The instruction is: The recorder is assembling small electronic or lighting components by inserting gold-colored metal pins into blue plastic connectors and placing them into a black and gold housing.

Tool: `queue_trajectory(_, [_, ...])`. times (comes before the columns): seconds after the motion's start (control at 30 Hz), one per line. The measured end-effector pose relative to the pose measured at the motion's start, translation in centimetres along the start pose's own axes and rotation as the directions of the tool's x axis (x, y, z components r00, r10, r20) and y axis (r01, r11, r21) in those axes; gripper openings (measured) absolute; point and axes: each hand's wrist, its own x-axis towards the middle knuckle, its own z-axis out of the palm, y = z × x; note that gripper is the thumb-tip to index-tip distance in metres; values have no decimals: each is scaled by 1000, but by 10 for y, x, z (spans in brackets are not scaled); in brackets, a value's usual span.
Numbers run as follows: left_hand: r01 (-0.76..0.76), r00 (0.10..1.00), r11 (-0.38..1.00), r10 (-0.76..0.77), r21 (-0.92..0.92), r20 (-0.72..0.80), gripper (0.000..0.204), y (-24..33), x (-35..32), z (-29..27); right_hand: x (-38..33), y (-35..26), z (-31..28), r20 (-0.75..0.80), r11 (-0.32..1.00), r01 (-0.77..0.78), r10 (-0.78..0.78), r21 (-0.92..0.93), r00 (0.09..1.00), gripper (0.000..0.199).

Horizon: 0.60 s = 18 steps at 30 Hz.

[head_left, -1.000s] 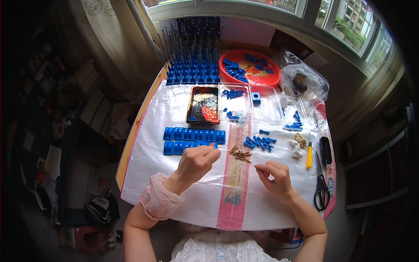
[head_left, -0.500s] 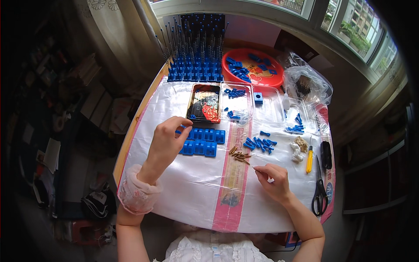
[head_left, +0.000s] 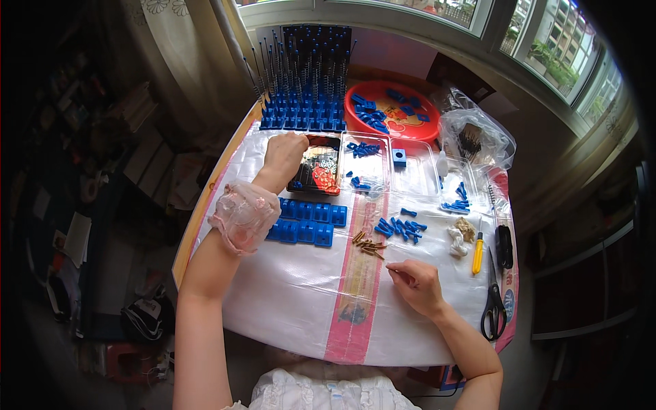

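My left hand (head_left: 284,158) reaches over the left rim of a black tray (head_left: 333,193) of small metal and red parts. Its fingers are curled closed, and whatever they hold is hidden. Blue plastic blocks (head_left: 321,236) lie in two rows nearer me, below that wrist. To the right, my right hand (head_left: 418,287) hovers low over the table, thumb and forefinger pinched; anything between them is too small to name. Just beyond its fingertips lie several brass pins (head_left: 369,244) and a loose group of small blue plastic pieces (head_left: 401,228).
At the back stand blue blocks with upright springs and rods (head_left: 301,102). A red round tray (head_left: 430,130) holds blue parts. Clear containers (head_left: 365,164) line the middle. A yellow-handled tool (head_left: 477,256), black scissors (head_left: 493,316) and a black bundle (head_left: 504,246) lie at right.
My left hand has moved away from me, from beside the blue block rows to the black tray's far left corner. My right hand stays near the brass pins, still pinched.
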Motion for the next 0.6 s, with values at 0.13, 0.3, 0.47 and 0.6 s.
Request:
queue_trajectory(0.13, [-156,988,981,154,112,22,13,-3,9,4,-1,0,-2,49,1000,0,2,-27,999,16])
queue_trajectory(0.3, [-167,986,980,166,111,18,9,3,6,8,-1,-2,-2,70,999,-8,10,-36,998,15])
queue_trajectory(0.47, [-154,988,986,154,72,-5,12,2,5,10,-1,0,-2,85,999,-10,14,-42,996,14])
queue_trajectory(0.6, [-190,982,981,190,36,-9,12,-4,6,13,0,-1,-2,91,999,-11,15,-41,996,14])
